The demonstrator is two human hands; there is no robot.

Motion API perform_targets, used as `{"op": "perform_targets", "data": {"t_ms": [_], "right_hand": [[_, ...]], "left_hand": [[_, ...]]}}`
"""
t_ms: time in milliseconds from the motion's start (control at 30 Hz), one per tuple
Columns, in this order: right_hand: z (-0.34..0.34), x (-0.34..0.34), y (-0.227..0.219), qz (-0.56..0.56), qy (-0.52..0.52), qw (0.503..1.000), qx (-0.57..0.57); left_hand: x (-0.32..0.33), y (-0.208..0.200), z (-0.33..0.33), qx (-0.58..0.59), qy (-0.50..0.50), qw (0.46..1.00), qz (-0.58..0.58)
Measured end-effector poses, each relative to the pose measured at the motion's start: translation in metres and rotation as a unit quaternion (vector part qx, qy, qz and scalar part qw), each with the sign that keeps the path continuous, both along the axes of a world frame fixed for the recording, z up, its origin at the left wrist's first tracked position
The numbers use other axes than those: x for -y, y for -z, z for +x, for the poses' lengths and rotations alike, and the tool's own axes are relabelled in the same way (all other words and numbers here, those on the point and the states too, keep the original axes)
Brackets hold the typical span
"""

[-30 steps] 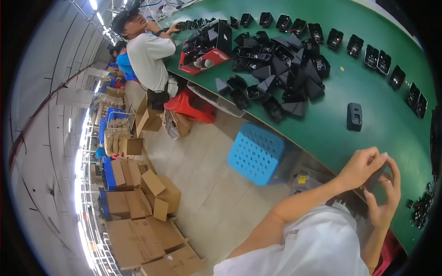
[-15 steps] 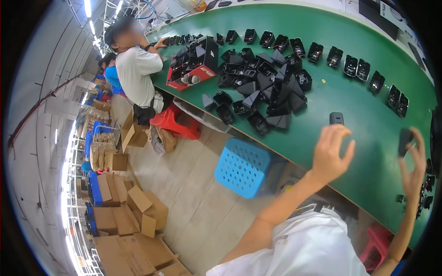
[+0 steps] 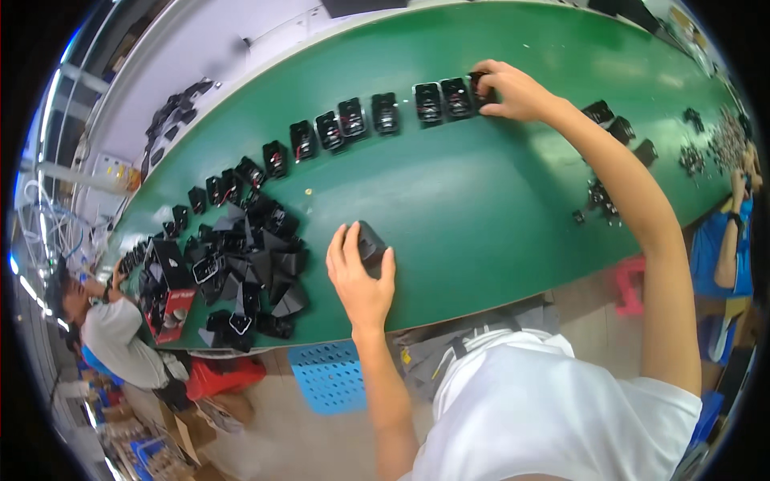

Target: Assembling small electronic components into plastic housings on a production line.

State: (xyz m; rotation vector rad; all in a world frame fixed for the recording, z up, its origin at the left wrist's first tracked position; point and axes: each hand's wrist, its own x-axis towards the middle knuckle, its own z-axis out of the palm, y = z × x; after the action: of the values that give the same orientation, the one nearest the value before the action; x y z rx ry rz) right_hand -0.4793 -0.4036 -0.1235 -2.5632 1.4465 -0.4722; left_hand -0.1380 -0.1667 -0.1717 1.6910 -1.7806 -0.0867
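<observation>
Black housings (image 3: 301, 140) on the green counter (image 3: 449, 208): a row curves leftward from the right hand (image 3: 505, 92) along the far side, hollow faces up, probably spaced out so that each inside stays visible and easy to reach.
Loose heap (image 3: 250, 260): wedge-shaped dark pieces lie piled just left of the left hand (image 3: 357, 276), likely massed there to stay apart from the orderly row.
Blue basket (image 3: 329, 381): below the counter's near edge, left of the left forearm, seemingly out of the hands' way.
Red-and-black box (image 3: 178, 307): farther left of the left hand, past the heap; it holds more dark pieces, and its walls presumably stop them spreading.
Right hand: fingers curl over the end housing (image 3: 483, 90) and pinch it at the row's right end, close beside its neighbour, apparently to line it up.
Left hand: fingers and thumb bow around a dark block (image 3: 370, 240) on the counter, perhaps steadying it; I cannot tell whether they press.
Small dark parts (image 3: 600, 200): scattered nearer the person than the right hand, past the right forearm; their exact kind is too small to tell.
Yellow speck (image 3: 309, 191): ahead and left of the left hand, between it and the row.
</observation>
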Motion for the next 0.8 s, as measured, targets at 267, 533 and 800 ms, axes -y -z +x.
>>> {"op": "perform_targets", "data": {"t_ms": [267, 533, 800], "right_hand": [[-0.046, -0.070, -0.050, -0.099, -0.016, 0.995, 0.001], [-0.057, -0.232, -0.027, 0.092, 0.133, 0.982, -0.100], [-0.002, -0.237, 0.016, 0.154, 0.118, 0.922, 0.335]], "left_hand": [[-0.005, -0.003, -0.002, -0.107, -0.014, 0.994, -0.017], [-0.008, -0.001, -0.010, -0.356, 0.049, 0.933, -0.003], [-0.026, -0.007, -0.078, -0.824, 0.137, 0.529, 0.147]]}}
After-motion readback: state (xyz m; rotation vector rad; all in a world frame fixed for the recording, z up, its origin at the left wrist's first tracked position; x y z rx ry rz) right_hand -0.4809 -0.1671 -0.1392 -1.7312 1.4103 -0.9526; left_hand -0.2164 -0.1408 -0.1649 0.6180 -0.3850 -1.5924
